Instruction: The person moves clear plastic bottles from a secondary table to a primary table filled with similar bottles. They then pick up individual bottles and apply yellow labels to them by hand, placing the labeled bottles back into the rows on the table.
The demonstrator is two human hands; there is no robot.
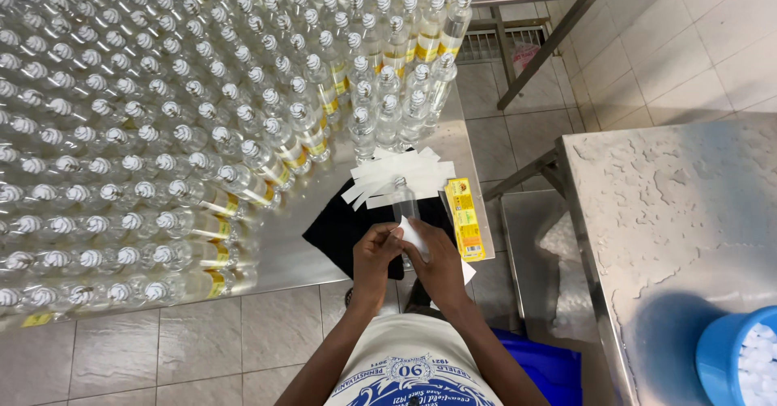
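Note:
A clear glass bottle [405,204] lies on a black cloth [336,228] at the front edge of a steel table [283,260]. Both my hands hold it. My left hand [375,254] grips its lower left side. My right hand [439,262] presses a white paper label [414,236] against the bottle. A fan of white label strips [392,175] lies just beyond the bottle, and a yellow label strip [464,218] lies to its right.
Several rows of clear capped bottles [162,114] fill the table; some near the right carry yellow labels. A second steel table [688,236] stands at right with a blue bucket [732,357] of white caps. A tiled floor runs between them.

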